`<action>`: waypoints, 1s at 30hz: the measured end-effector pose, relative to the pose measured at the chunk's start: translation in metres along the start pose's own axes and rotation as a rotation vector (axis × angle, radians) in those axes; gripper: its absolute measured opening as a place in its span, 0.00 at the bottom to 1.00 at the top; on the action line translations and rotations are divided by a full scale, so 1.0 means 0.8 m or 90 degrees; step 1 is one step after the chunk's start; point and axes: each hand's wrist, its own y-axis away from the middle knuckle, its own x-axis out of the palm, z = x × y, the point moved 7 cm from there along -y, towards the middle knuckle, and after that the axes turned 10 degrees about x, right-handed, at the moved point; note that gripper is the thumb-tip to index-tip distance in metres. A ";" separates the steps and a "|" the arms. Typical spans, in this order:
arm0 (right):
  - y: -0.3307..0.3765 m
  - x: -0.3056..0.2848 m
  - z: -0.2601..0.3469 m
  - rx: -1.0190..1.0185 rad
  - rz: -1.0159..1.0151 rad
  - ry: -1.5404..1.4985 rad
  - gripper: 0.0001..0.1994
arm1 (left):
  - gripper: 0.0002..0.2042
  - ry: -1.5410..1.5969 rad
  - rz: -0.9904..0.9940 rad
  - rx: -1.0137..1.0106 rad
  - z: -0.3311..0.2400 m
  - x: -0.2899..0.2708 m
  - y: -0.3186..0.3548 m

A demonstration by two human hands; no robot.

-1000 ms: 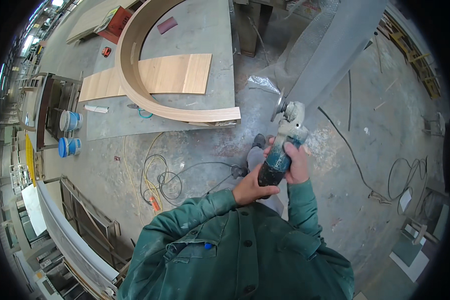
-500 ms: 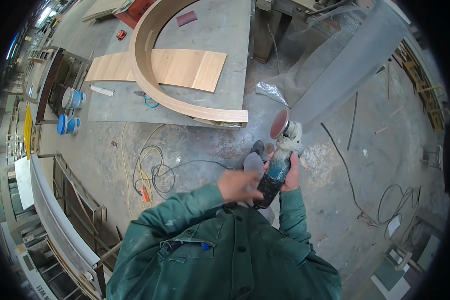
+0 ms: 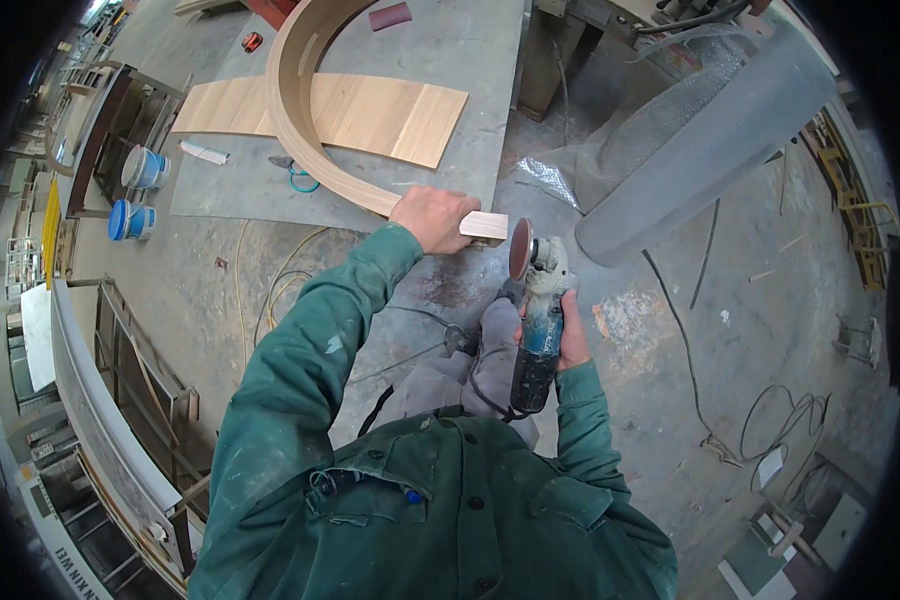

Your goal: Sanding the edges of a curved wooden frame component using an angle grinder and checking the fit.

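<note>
My left hand point(image 3: 433, 217) grips the near end of a large curved wooden arch point(image 3: 295, 110) that lies on a grey work table point(image 3: 460, 60). The arch's pale cut end sticks out past my fingers. My right hand point(image 3: 568, 335) holds a blue and grey angle grinder point(image 3: 539, 320) upright, its reddish sanding disc point(image 3: 520, 248) facing the cut end of the arch, a small gap away. A black cord runs down from the grinder's base.
A flat curved plywood sheet point(image 3: 390, 115) lies under the arch. Cables point(image 3: 290, 290) loop on the concrete floor. A big grey roll point(image 3: 710, 150) leans at the right. Two blue-lidded buckets point(image 3: 135, 195) stand at the left beside metal racks point(image 3: 120, 400).
My left hand let go of the grinder and reached forward onto the arch's end. The grinder stays in my right hand, its disc now close to the cut end.
</note>
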 end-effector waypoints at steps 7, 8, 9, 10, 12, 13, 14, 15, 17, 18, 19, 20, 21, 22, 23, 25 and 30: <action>-0.008 0.011 0.002 -0.003 -0.007 0.032 0.39 | 0.12 0.027 0.008 -0.005 0.000 -0.002 0.002; -0.008 0.012 0.003 -0.012 -0.018 0.045 0.39 | 0.13 0.027 0.008 0.001 0.000 -0.001 0.001; -0.008 0.016 0.003 -0.009 -0.018 0.047 0.39 | 0.13 0.028 0.008 0.006 0.000 -0.001 0.002; -0.007 0.018 0.005 -0.014 -0.027 0.041 0.39 | 0.13 0.029 0.007 0.003 0.002 0.000 0.002; -0.005 0.022 0.006 -0.017 -0.036 0.037 0.39 | 0.13 0.038 0.005 0.002 0.003 0.000 0.002; -0.003 0.024 0.009 -0.031 -0.050 0.049 0.39 | 0.13 0.040 0.005 0.001 0.003 0.000 0.002; -0.003 0.024 0.011 -0.045 -0.063 0.062 0.39 | 0.13 0.037 0.006 0.001 0.003 0.001 0.003; -0.003 0.023 0.010 -0.044 -0.064 0.063 0.39 | 0.13 0.033 0.007 0.002 0.004 0.001 0.002; -0.004 0.020 0.008 -0.037 -0.063 0.072 0.38 | 0.13 0.030 -0.007 0.006 0.006 0.004 0.002; -0.005 0.020 0.008 -0.036 -0.064 0.074 0.38 | 0.12 0.025 -0.019 0.010 0.006 0.003 0.003; -0.005 0.020 0.008 -0.040 -0.067 0.080 0.38 | 0.12 0.026 -0.019 0.008 0.007 0.004 0.003; -0.005 0.019 0.009 -0.044 -0.070 0.087 0.38 | 0.12 0.024 -0.020 0.009 0.007 0.005 0.003; -0.005 0.019 0.008 -0.043 -0.070 0.088 0.38 | 0.12 0.022 -0.022 0.010 0.007 0.005 0.003; -0.005 0.017 0.007 -0.037 -0.073 0.087 0.39 | 0.12 0.023 -0.022 0.008 0.008 0.006 0.004; -0.006 0.016 0.006 -0.030 -0.076 0.085 0.39 | 0.12 0.024 -0.024 0.012 0.008 0.006 0.003; -0.006 0.013 0.004 -0.023 -0.076 0.086 0.39 | 0.12 0.027 -0.027 0.014 0.006 0.005 0.003; -0.007 0.011 -0.001 -0.005 -0.063 0.072 0.40 | 0.12 0.020 -0.018 0.011 0.007 0.005 0.003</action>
